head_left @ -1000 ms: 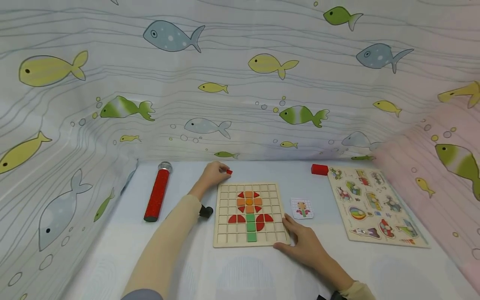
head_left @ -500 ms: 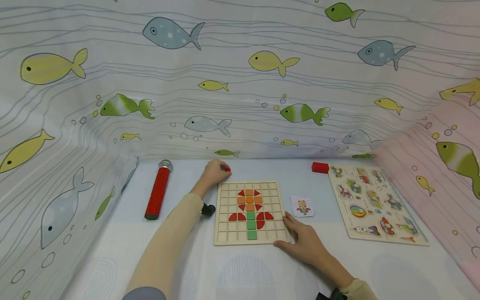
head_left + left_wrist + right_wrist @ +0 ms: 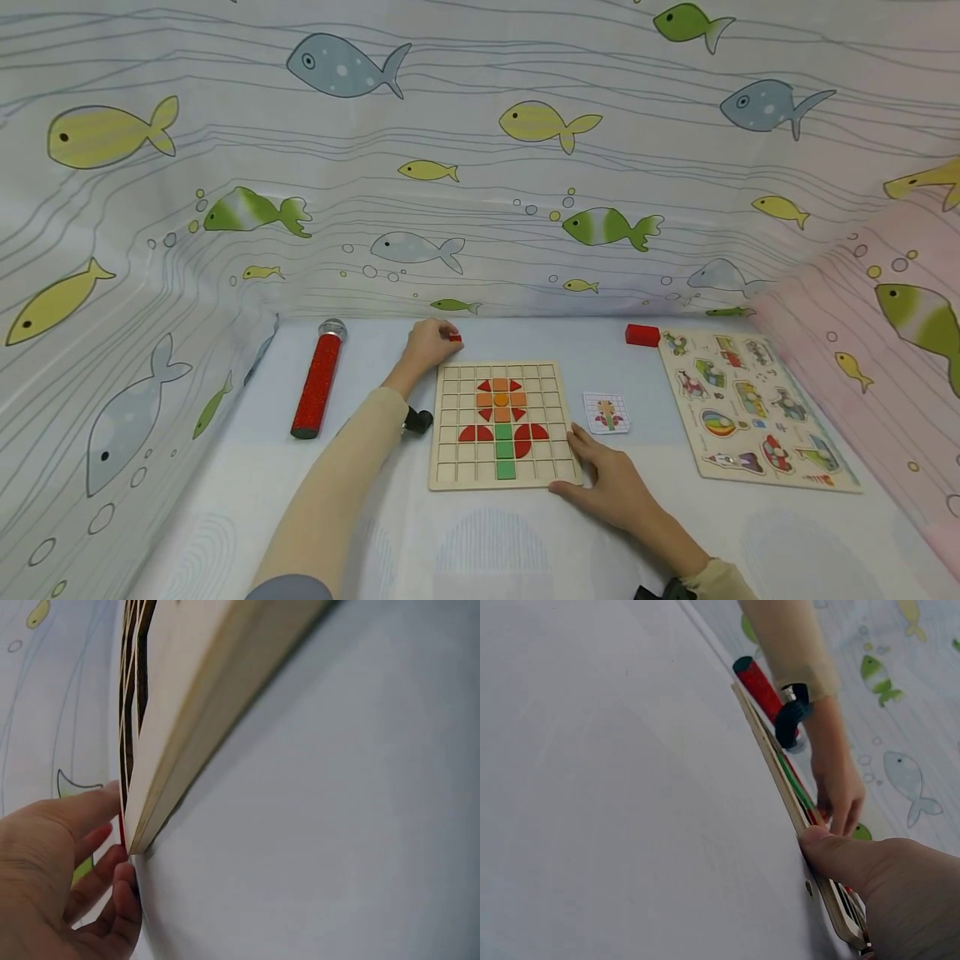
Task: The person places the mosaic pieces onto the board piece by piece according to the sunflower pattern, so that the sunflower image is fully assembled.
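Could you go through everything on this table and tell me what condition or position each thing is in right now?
Left hand: pinches a small red piece at the far left corner of the grid board.
Right hand: rests on the board's near right corner.
Grid board: flat, partly filled with a flower pattern.
Pattern card: lying face up.
Red tube: lying on its side.
Red block: lying loose.
Peg puzzle: flat, its pieces seated.

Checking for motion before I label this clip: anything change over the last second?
Almost nothing. The left hand stays at the far left corner of the grid board, keeping its grip on a small red piece. The right hand still rests on the board's near right corner. The flower pattern, card, red tube and animal puzzle are unmoved; only the camera shifted slightly.
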A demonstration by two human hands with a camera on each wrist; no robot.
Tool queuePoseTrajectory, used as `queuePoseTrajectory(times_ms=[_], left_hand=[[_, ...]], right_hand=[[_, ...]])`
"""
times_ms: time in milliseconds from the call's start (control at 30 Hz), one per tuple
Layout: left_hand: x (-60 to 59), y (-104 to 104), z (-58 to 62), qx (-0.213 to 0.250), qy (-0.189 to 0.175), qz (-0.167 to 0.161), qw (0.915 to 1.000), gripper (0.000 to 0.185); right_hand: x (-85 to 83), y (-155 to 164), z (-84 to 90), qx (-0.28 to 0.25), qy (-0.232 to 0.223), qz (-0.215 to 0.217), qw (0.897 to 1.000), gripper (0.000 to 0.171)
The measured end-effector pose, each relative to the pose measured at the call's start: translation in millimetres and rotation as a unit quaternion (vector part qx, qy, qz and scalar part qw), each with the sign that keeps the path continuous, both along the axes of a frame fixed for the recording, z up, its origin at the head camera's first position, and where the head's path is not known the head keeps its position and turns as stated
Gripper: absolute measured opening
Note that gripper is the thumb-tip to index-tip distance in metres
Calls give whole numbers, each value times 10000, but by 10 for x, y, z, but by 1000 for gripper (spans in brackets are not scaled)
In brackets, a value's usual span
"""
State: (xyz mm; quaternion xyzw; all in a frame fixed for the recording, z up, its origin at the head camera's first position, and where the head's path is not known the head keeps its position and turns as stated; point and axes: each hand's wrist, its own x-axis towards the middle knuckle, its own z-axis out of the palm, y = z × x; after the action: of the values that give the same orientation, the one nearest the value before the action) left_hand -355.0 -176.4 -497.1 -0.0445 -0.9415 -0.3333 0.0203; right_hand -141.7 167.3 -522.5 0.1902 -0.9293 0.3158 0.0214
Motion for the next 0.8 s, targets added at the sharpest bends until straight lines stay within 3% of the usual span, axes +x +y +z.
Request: queuePoseTrajectory(times_ms=[200,500,800], left_hand=[[-20,8,-19,109,-54,191,9997,34],[-12,14,11,31,30,188,9998,40],[-25,59,13,-85,70,196,9997,34]], right_hand=[[1,0,8,26,27,3,10000,90],[-23,-8,6,-13,-75,35,10000,92],[-8,-5,-6,-7,-86,-78,9999,92]])
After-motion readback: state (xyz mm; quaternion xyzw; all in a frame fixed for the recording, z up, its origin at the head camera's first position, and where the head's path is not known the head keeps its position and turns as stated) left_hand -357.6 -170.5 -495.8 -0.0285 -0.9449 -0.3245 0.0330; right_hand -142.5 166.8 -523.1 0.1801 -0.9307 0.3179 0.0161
